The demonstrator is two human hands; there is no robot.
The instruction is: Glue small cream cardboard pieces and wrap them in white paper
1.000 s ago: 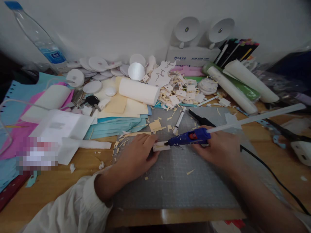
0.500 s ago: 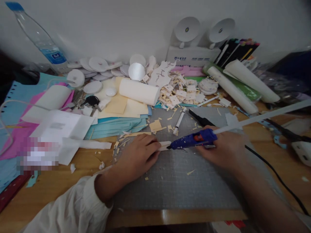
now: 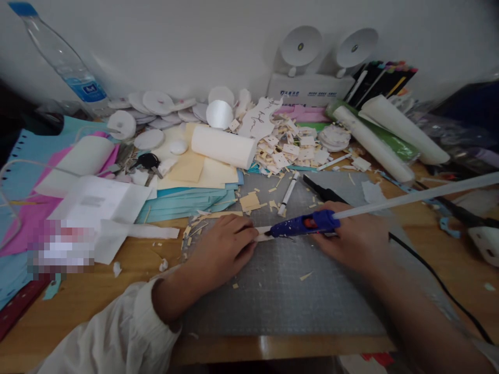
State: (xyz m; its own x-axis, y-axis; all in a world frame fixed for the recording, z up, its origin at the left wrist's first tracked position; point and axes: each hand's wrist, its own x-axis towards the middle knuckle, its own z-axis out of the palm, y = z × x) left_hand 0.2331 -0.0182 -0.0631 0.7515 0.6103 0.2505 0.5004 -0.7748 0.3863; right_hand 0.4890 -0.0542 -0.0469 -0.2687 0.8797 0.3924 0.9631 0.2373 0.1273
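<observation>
My right hand (image 3: 349,236) is wrapped round a blue hot glue gun (image 3: 304,223), from whose back a long translucent glue stick (image 3: 413,195) sticks out. The gun's dark nozzle touches or nearly touches a small pale strip (image 3: 264,234) on the grey cutting mat (image 3: 280,296). On the left end of that strip my left hand (image 3: 224,249) has its fingers pressed together, pinning it to the mat; that end is hidden under the fingertips. A white pen (image 3: 288,193) and small cream paper scraps (image 3: 249,202) lie just beyond the gun.
Behind the mat is a heap of small cream pieces (image 3: 288,148) beside a white roll (image 3: 223,146). Blue paper sheets (image 3: 187,205) and a white paper piece (image 3: 105,208) are on the left. A water bottle (image 3: 83,85) leans back left. A black cord (image 3: 440,285) crosses the right side.
The glue gun in my right hand has shifted slightly left, its nozzle moving along the pale strip toward my left fingers. My left hand stays where it was.
</observation>
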